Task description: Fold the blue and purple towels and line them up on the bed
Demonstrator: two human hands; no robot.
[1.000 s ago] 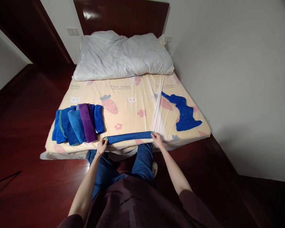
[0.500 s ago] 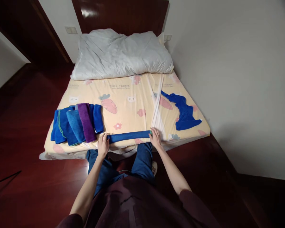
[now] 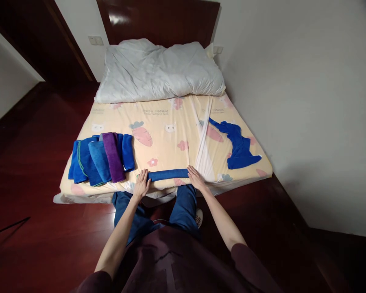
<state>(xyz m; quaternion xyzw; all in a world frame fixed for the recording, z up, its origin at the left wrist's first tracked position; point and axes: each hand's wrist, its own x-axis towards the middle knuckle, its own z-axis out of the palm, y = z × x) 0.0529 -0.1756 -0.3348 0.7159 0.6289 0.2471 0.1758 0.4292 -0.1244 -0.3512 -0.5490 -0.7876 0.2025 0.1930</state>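
Note:
A blue towel (image 3: pixel 168 175), folded into a long narrow strip, lies along the front edge of the bed. My left hand (image 3: pixel 142 185) rests on its left end with the fingers stretched out over the cloth. On the right end lies my right hand (image 3: pixel 196 178), its fingers flat and pointing up the bed. Left of my hands is a group of folded towels, mostly blue, with a purple towel (image 3: pixel 113 156) on top and a green-edged blue towel (image 3: pixel 87 158) among them. A crumpled blue towel (image 3: pixel 238 142) lies apart at the right side.
The bed (image 3: pixel 161 152) wears a cream sheet with carrot and rabbit prints, creased at the right. A white quilt (image 3: pixel 161 75) is bunched by the dark wooden headboard (image 3: pixel 161 20). A wall (image 3: pixel 308 122) runs along the right. Thin dark bar (image 3: pixel 10 226) at lower left.
My left hand has slid right, inward from the towel's left tip. The right hand has shifted slightly left, and its fingers now lie over the cloth. The view has moved a little.

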